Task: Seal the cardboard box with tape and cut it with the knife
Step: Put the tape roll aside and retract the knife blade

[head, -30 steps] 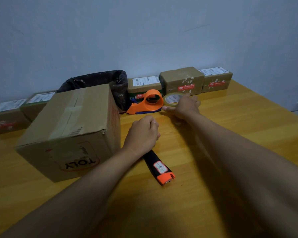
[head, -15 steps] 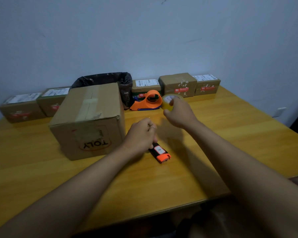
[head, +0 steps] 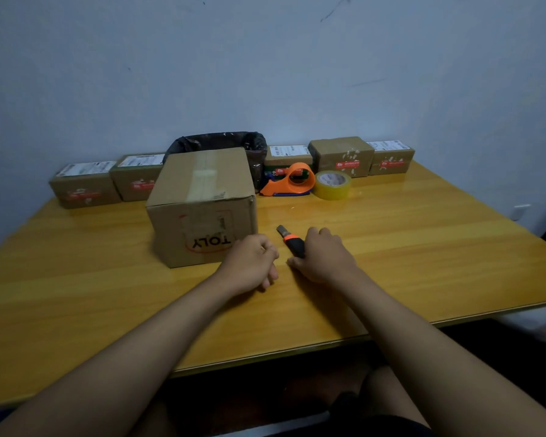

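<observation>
The cardboard box (head: 202,203) stands closed on the wooden table (head: 423,247), a strip of tape running along its top seam. The yellowish tape roll (head: 332,184) lies flat on the table beside the orange tape dispenser (head: 292,181), far behind my hands. My right hand (head: 322,255) rests on the black and orange knife (head: 289,239), fingers curled over its handle; the blade end sticks out toward the back. My left hand (head: 249,260) lies just right of the box's front corner, fingers closed and holding nothing.
Several small taped parcels (head: 341,156) line the wall at the back of the table. A bin with a black bag (head: 221,141) stands behind the box. The table's front edge (head: 265,357) is close to my body.
My right hand let go of the tape roll beside the dispenser and came back onto the knife. My left hand released the knife, which now points the other way. The camera view pulled back.
</observation>
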